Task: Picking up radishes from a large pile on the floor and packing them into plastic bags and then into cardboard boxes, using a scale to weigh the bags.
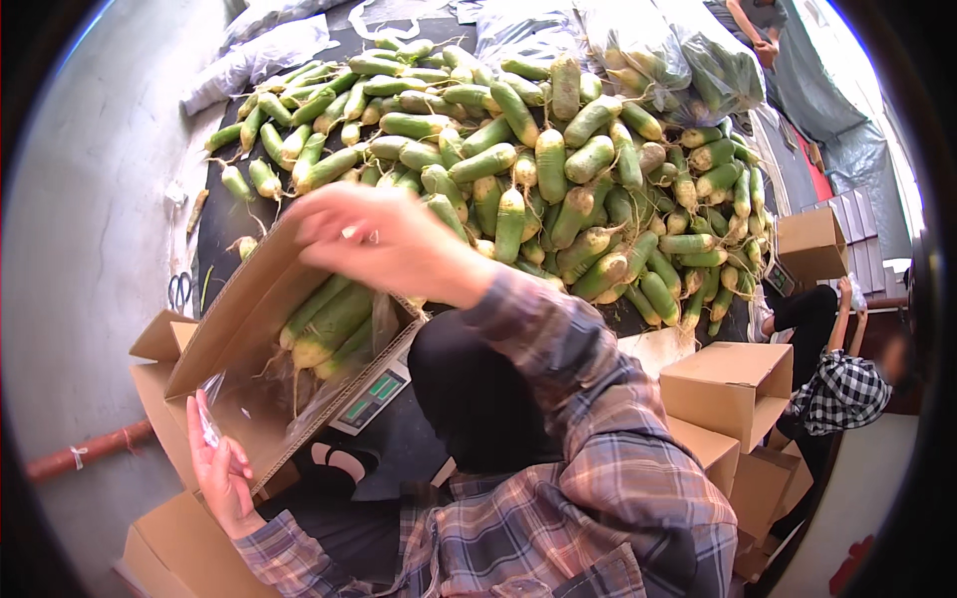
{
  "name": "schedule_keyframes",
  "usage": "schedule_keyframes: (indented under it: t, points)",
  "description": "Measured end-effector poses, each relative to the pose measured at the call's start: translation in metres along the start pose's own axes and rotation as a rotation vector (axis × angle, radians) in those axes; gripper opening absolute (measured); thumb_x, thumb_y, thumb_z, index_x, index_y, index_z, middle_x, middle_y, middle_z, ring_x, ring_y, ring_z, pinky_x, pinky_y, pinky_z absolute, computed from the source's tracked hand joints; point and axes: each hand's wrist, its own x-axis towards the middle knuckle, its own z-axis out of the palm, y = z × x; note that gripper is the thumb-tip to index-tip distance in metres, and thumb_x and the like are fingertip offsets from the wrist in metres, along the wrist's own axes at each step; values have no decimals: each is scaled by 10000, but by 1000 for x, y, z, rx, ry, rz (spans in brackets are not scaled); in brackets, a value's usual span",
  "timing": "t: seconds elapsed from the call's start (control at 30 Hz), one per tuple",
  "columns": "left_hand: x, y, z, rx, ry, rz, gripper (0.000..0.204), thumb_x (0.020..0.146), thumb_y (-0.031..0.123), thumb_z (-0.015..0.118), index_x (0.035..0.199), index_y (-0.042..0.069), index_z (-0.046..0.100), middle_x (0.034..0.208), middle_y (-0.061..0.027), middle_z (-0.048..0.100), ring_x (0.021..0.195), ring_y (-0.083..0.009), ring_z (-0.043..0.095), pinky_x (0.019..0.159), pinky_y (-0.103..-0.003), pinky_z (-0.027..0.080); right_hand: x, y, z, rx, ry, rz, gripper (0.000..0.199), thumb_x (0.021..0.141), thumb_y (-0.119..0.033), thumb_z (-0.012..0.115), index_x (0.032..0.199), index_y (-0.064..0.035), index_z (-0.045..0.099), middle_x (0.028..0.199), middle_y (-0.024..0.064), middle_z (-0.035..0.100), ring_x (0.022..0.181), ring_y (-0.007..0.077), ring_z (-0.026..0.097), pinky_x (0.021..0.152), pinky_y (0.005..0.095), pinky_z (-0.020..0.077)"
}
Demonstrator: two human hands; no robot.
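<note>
An open cardboard box (pixel 221 324) stands tilted at my left, beside a scale (pixel 371 395) with a lit green display. Inside it lie several green radishes (pixel 334 327) with pale root ends, in a clear plastic bag (pixel 329 411) that lines the box. My left hand (pixel 221 468) is at the box's near left edge, its fingers pinching a bit of the clear plastic. Across the top of the box reaches my right hand (pixel 384 239), smeared by motion. A small white spot shows by its fingers; whether it grips anything is unclear.
A large heap of green radishes (pixel 548 164) covers the dark sheet ahead. Filled plastic bags (pixel 633 45) lie behind it. Scissors (pixel 179 291) rest at the left. More cardboard boxes (pixel 723 387) stand at the right, near a person in a checked top (pixel 845 391). Another person's hands (pixel 766 50) show far right.
</note>
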Motion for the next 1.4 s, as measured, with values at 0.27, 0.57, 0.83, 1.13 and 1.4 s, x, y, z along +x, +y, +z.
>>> schedule_keyframes:
  t: [0.27,0.57,0.83,1.13,1.4]
  points:
    - [4,-1,9,33,-27,-3,672,857,67,543,1451,49,228,1519,-115,206,562,-20,451,411,-130,374,-257,215,-126,-219,498,899,239,803,-111,632,1029,-32,626,852,101,676,723,146,646,675,296,522]
    - [5,-2,7,36,-16,10,666,873,74,536,1450,21,205,1528,-112,172,567,-28,435,420,-138,383,-396,259,-61,-295,377,1190,200,777,-44,642,975,-12,651,732,60,648,598,129,603,576,287,503]
    - [0,2,9,32,-16,-3,686,887,79,530,1460,23,157,1538,-86,138,612,-32,444,446,-125,412,-344,265,-69,-224,398,1162,235,790,-54,638,1021,-5,631,781,77,660,641,141,627,611,289,514]
    - [4,-3,5,6,-14,-23,687,883,60,542,1456,17,165,1538,-99,128,603,-44,459,445,-135,424,-326,283,-115,-146,1027,891,139,802,-50,635,933,-3,637,730,38,635,601,104,583,594,265,500]
    - [-1,4,8,50,19,-12,695,880,63,537,1457,7,153,1539,-93,132,618,-36,447,444,-119,415,-343,262,-249,-877,1498,903,418,801,-236,682,1142,-27,560,1065,141,581,929,241,578,833,354,466]
